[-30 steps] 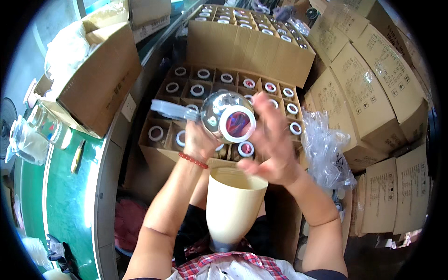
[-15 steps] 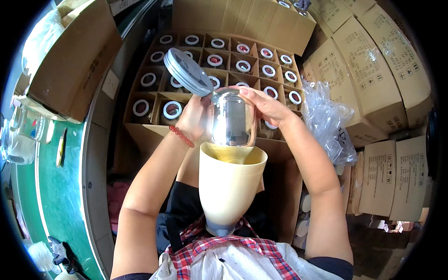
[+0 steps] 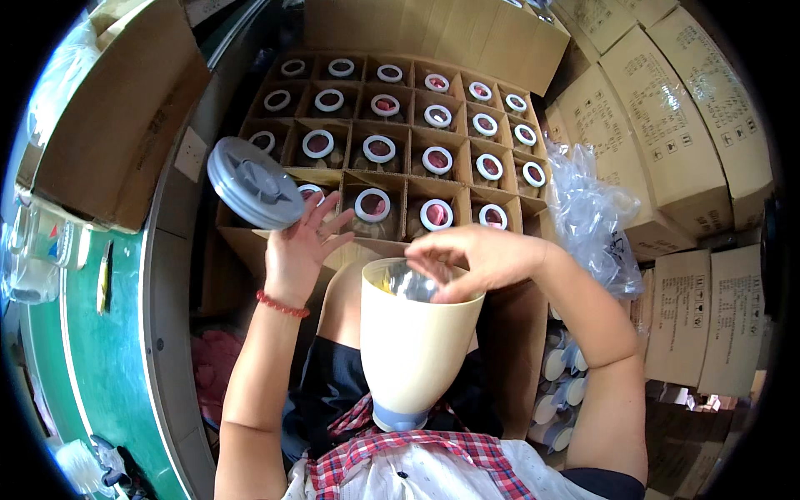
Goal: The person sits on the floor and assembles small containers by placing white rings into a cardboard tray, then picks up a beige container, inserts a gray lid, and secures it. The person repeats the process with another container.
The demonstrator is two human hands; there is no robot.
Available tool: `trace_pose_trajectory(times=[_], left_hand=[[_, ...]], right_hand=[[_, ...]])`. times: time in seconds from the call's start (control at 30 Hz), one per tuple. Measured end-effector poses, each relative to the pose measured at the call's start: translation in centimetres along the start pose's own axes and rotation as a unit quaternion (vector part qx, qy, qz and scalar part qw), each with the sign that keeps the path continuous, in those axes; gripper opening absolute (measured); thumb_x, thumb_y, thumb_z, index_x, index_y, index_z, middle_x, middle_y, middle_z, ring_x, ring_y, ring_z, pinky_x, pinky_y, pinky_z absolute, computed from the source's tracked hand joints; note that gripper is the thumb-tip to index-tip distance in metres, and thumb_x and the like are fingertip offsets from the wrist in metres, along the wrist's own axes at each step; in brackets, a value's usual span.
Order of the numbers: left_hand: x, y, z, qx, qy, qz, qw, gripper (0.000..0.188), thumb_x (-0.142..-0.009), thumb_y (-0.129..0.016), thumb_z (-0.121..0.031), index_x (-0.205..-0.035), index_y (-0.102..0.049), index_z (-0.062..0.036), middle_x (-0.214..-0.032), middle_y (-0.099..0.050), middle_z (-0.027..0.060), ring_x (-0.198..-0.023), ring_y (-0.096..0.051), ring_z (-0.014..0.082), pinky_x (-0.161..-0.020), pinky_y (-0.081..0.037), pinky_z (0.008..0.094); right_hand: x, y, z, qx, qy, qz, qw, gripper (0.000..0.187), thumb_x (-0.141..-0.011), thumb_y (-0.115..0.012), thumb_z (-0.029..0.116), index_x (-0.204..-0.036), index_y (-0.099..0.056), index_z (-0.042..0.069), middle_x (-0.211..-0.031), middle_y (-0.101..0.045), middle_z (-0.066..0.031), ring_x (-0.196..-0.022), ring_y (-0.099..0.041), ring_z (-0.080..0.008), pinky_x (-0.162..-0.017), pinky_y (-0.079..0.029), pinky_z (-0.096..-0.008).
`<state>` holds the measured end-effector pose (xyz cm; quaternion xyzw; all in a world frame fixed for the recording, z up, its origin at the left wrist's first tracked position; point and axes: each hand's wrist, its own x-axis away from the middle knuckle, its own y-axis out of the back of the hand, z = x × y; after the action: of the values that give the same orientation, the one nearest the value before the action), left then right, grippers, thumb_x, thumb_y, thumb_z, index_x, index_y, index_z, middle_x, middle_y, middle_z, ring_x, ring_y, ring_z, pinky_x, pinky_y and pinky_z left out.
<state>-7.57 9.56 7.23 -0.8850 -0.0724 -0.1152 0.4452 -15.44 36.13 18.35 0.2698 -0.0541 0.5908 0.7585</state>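
Note:
A cream tapered flask shell (image 3: 419, 346) with a grey-blue end stands against my lap, its wide mouth up. Down inside that mouth sits a shiny silver flask liner (image 3: 414, 285). Over the opening, my right hand (image 3: 479, 257) has its thumb and fingers curved but apart, with nothing seen between them. To the left, a round grey threaded lid (image 3: 254, 185) is held tilted at the edge of my left hand (image 3: 302, 248). The other fingers of that hand spread toward the carton. Its exact grip on the lid is partly hidden.
In front is a divided cardboard carton (image 3: 287, 233) holding several white-rimmed jars or flasks. Clear plastic wrap (image 3: 587, 221) hangs at its right beside stacked cartons (image 3: 658, 142). A yellow cutter (image 3: 105, 277) lies on the green table (image 3: 125, 358). Grey-and-white round parts (image 3: 554, 392) sit low right.
The silver liner has gone down into the cream shell. My right hand has come off its top and lowered to the mouth. My left hand has moved left with the grey lid.

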Motion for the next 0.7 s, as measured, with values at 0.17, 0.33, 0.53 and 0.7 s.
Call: trace_pose_trajectory(times=[0.17, 0.33, 0.53, 0.7], left_hand=[[1.5, 2.6, -0.6, 0.046, -0.035, 0.029, 0.998, 0.06, -0.098, -0.039, -0.036, -0.142, -0.033, 0.0033, -0.144, -0.042, 0.0196, -0.122, -0.053, 0.0359, -0.083, -0.057, 0.0426], [2.9, 4.8, -1.1, 0.046, -0.078, -0.088, 0.992, 0.031, -0.098, -0.041, -0.021, -0.121, -0.056, -0.004, -0.122, -0.063, 0.0126, -0.1, -0.066, 0.0231, -0.063, -0.059, 0.0335], [2.8, 2.6, -1.1, -0.006, -0.119, -0.12, 0.986, 0.025, -0.096, -0.046, -0.017, -0.114, -0.058, -0.0049, -0.115, -0.065, 0.0104, -0.098, -0.066, 0.0238, -0.074, -0.059, 0.0397], [2.8, 2.5, -1.8, -0.024, -0.136, -0.087, 0.987, 0.027, -0.095, -0.045, -0.017, -0.115, -0.056, -0.0022, -0.116, -0.064, 0.0132, -0.101, -0.066, 0.0282, -0.079, -0.059, 0.0436]], right_hand=[[-1.9, 0.2, 1.3, 0.145, -0.002, 0.09, 0.985, 0.052, -0.077, -0.074, 0.039, -0.112, -0.057, 0.004, -0.106, -0.061, -0.0117, -0.098, -0.062, -0.0281, -0.084, -0.05, -0.0367], [-3.4, -0.3, 2.8, 0.229, -0.062, 0.09, 0.967, 0.054, -0.078, -0.07, 0.051, -0.093, -0.058, 0.001, -0.089, -0.063, -0.014, -0.081, -0.066, -0.0329, -0.072, -0.053, -0.0394], [-4.0, -0.9, 3.2, 0.358, -0.07, 0.06, 0.929, 0.066, -0.081, -0.059, 0.064, -0.094, -0.062, 0.0, -0.073, -0.068, -0.0145, -0.064, -0.067, -0.0325, -0.057, -0.053, -0.0433], [-3.2, 3.0, 1.5, 0.201, 0.005, 0.121, 0.972, 0.066, -0.078, -0.067, 0.056, -0.113, -0.057, 0.0, -0.101, -0.065, -0.0178, -0.087, -0.065, -0.034, -0.067, -0.052, -0.0414]])
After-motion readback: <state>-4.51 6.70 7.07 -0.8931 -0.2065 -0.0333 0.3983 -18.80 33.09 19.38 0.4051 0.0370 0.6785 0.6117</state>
